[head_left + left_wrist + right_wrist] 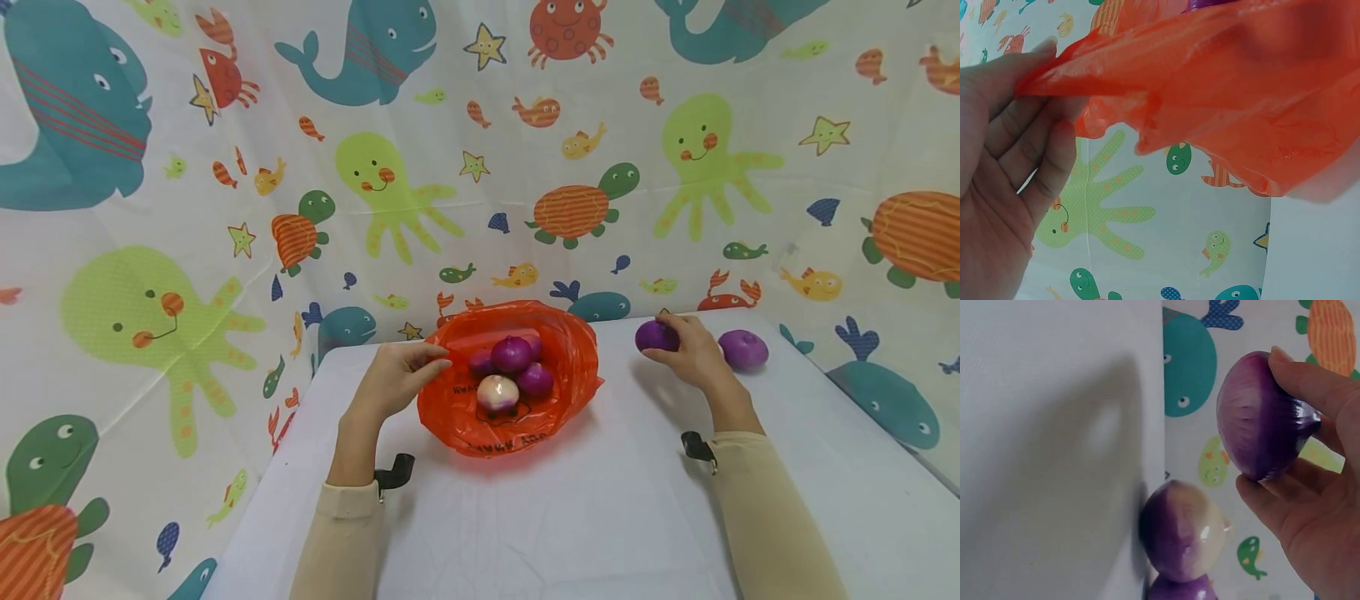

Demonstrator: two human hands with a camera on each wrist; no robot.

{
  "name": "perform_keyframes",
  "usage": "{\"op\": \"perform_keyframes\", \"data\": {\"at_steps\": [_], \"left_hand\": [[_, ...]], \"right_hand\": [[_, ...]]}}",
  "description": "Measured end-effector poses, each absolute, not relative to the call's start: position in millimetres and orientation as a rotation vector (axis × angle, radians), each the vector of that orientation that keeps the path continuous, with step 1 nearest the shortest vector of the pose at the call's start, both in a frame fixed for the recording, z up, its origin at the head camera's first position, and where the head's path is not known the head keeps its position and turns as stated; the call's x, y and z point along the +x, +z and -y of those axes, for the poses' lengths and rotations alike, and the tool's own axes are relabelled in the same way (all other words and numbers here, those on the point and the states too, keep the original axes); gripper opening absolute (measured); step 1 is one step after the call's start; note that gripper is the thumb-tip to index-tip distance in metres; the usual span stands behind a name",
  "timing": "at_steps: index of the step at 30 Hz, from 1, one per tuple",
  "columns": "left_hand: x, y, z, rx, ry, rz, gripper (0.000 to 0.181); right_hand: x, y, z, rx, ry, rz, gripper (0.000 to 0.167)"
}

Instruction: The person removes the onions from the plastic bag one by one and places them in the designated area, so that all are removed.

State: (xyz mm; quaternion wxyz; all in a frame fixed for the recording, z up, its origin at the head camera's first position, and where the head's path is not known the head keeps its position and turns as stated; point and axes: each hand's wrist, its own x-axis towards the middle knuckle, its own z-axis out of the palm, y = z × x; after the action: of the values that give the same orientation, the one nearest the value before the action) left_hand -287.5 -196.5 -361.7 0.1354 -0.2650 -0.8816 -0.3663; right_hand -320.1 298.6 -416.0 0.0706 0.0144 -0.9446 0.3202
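Basically, my read was that it hinged on one offset: from the purple onion (652,337) held by the right hand (699,352), the mouth of the red bag (450,425) lay between 8 and 9 o'clock in the head view, well apart, with white table (562,525) between. Right hand was nearer the onion, left hand (397,382) nearer the bag, at 9 o'clock of it. No real long axis on the onion: squat, broad way running roughly 12 to 6 in the right wrist view, pointed tip aimed at 3, palmward. Right fingers were clamped on it, thumb and fingers on opposite sides; it sat out at the fingertips, about 10 o'clock of that hand in the head view, clear of the table. Left thumb and fingers were pinched together on the bag's rim; in the left wrist view the film spread from the fingertips toward 3. Bag mouth faced up, bagged onions (512,354) bunched near its middle. At 3 o'clock of the right hand a loose purple onion (747,351) rested on the table, plus a pale-purple onion (1185,531) mostly hidden behind the hand from above; touching or just beside, couldn't tell.
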Motion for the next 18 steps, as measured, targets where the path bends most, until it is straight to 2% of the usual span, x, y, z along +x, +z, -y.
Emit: {"op": "perform_keyframes", "data": {"at_steps": [18], "left_hand": [[-287.7,-362.0,195.8,-0.758,-1.072,2.565,0.017]], "right_hand": [[-325.6,-429.7,-302.8,0.041,0.959,2.936,0.080]]}}
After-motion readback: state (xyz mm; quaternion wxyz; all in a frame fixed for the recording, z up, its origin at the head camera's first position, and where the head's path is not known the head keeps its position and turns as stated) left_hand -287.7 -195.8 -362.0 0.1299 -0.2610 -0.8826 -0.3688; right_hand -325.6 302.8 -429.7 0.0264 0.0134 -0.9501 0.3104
